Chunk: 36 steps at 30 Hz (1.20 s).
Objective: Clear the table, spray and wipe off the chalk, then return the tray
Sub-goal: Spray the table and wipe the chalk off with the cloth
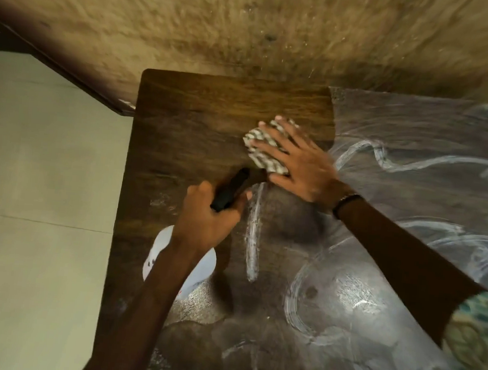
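The dark wooden table (pixel 189 127) fills the middle of the view. White chalk smears (pixel 254 239) cover its near and right parts, while the far left part looks clean. My right hand (pixel 295 162) presses flat on a checked cloth (pixel 265 147) with straight fingers, near the table's far middle. My left hand (pixel 208 220) grips the black trigger head of a spray bottle (pixel 230 189). The bottle's white body (pixel 180 263) shows under my wrist, standing near the table's left edge.
A rough tan wall (pixel 250 29) runs along the table's far edge. Pale floor tiles (pixel 38 196) lie to the left, with a dark skirting strip (pixel 69 72) at the wall's foot. No tray is in view.
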{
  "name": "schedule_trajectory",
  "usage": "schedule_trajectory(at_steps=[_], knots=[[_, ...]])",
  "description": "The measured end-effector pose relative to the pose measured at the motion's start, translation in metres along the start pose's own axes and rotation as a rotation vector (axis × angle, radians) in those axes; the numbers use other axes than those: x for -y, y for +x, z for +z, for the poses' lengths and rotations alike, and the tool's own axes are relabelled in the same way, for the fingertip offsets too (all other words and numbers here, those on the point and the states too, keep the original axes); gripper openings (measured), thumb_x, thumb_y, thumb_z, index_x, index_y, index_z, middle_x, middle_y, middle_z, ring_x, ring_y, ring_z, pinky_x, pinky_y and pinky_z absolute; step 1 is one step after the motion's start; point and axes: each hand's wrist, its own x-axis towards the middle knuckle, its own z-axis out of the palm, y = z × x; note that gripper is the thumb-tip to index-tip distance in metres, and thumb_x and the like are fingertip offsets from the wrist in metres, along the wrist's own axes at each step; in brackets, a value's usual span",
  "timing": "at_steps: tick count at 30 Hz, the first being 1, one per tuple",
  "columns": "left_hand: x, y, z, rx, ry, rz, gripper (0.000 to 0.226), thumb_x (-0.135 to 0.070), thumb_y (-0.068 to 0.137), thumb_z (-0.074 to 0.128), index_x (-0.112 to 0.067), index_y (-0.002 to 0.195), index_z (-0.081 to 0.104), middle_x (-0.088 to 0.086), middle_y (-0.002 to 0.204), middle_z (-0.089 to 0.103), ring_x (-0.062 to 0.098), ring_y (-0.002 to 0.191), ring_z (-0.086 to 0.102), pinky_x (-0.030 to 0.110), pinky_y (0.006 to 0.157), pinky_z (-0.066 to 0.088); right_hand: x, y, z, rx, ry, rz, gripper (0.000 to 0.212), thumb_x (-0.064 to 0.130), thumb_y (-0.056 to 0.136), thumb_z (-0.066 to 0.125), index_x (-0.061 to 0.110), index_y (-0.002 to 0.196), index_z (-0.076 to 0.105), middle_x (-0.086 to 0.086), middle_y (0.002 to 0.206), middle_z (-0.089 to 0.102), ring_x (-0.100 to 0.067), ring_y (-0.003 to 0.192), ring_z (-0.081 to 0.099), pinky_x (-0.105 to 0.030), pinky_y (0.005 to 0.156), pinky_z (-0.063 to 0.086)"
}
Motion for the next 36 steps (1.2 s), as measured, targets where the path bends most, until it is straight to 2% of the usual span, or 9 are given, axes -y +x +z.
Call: schedule_trajectory(at_steps=[3, 7, 11, 15, 20, 24, 29, 32, 36], knots=[[0.008, -0.017, 0.012, -0.003, 0.082, 0.112, 0.032, -0.031, 0.081, 0.071, 0.0, 0.078, 0.068, 0.014, 0.062, 0.066, 0.027, 0.057, 0.064, 0.033, 0.054, 0.046, -0.038, -0.021, -0.005, -0.024, 0.013, 0.146, 0.067, 0.054, 0.088, 0.032, 0.03, 0.15, 0.024, -0.004, 0.16, 0.018, -0.03, 0.148, 0.01, -0.051, 0.116, 0.024], [0.011, -0.037, 0.032, 0.012, 0.052, 0.125, 0.029, -0.028, 0.083, 0.069, -0.001, 0.073, 0.065, 0.012, 0.055, 0.062, 0.023, 0.052, 0.058, 0.029, 0.046, 0.036, -0.024, 0.015, -0.009, -0.098, 0.067, 0.472, 0.068, 0.055, 0.087, 0.022, 0.031, 0.151, 0.022, -0.002, 0.161, 0.014, -0.033, 0.148, 0.006, -0.048, 0.12, 0.012], [0.011, -0.05, 0.05, 0.037, 0.056, 0.116, 0.032, -0.032, 0.083, 0.069, -0.009, 0.065, 0.057, -0.005, 0.045, 0.045, 0.011, 0.042, 0.049, 0.014, 0.04, 0.028, -0.018, 0.021, -0.011, -0.006, 0.049, 0.27, 0.069, 0.055, 0.086, 0.022, 0.03, 0.151, 0.022, -0.003, 0.161, 0.015, -0.032, 0.148, 0.007, -0.048, 0.119, 0.014], [0.016, -0.055, 0.062, -0.006, 0.068, 0.056, 0.036, -0.036, 0.083, 0.067, -0.004, 0.068, 0.062, -0.001, 0.047, 0.045, 0.012, 0.037, 0.04, 0.012, 0.039, 0.028, -0.034, 0.0, -0.011, 0.006, 0.03, 0.102, 0.065, 0.051, 0.09, 0.029, 0.029, 0.151, 0.024, -0.003, 0.16, 0.018, -0.032, 0.148, 0.01, -0.049, 0.119, 0.017], [0.024, -0.06, 0.058, -0.001, 0.022, 0.02, 0.039, -0.035, 0.082, 0.069, -0.01, 0.059, 0.051, 0.002, 0.047, 0.047, 0.019, 0.043, 0.047, 0.019, 0.045, 0.034, -0.039, -0.009, -0.014, 0.013, 0.03, 0.065, 0.064, 0.049, 0.091, 0.03, 0.028, 0.151, 0.024, -0.004, 0.16, 0.018, -0.032, 0.148, 0.01, -0.048, 0.12, 0.016], [0.028, -0.063, 0.051, -0.037, -0.001, 0.002, 0.037, -0.028, 0.083, 0.07, -0.006, 0.058, 0.054, -0.005, 0.04, 0.042, 0.007, 0.033, 0.046, 0.009, 0.037, 0.028, -0.036, -0.008, -0.011, 0.014, 0.026, 0.094, 0.062, 0.048, 0.092, 0.031, 0.029, 0.151, 0.025, -0.004, 0.159, 0.019, -0.032, 0.148, 0.011, -0.048, 0.119, 0.016], [0.038, -0.062, 0.044, -0.071, -0.056, -0.005, 0.039, -0.031, 0.081, 0.071, -0.002, 0.06, 0.057, 0.007, 0.045, 0.05, 0.016, 0.04, 0.049, 0.023, 0.044, 0.037, 0.008, -0.006, -0.001, -0.013, 0.05, 0.182, 0.063, 0.05, 0.09, 0.031, 0.03, 0.15, 0.027, -0.005, 0.159, 0.021, -0.035, 0.147, 0.012, -0.052, 0.118, 0.017], [0.039, -0.062, 0.042, -0.08, -0.08, -0.025, 0.034, -0.035, 0.08, 0.072, -0.005, 0.066, 0.065, 0.017, 0.062, 0.066, 0.034, 0.063, 0.063, 0.037, 0.064, 0.05, 0.052, -0.007, 0.009, 0.023, 0.026, 0.084, 0.068, 0.055, 0.087, 0.026, 0.031, 0.151, 0.024, -0.005, 0.16, 0.018, -0.035, 0.147, 0.011, -0.05, 0.119, 0.014], [0.038, -0.066, 0.041, -0.081, -0.026, 0.002, 0.025, -0.034, 0.081, 0.071, -0.014, 0.068, 0.065, 0.016, 0.065, 0.067, 0.032, 0.065, 0.064, 0.035, 0.062, 0.047, 0.08, -0.032, 0.023, 0.059, -0.045, -0.151, 0.07, 0.058, 0.089, 0.035, 0.031, 0.152, 0.019, -0.004, 0.161, 0.015, -0.033, 0.148, 0.007, -0.049, 0.12, 0.013]])
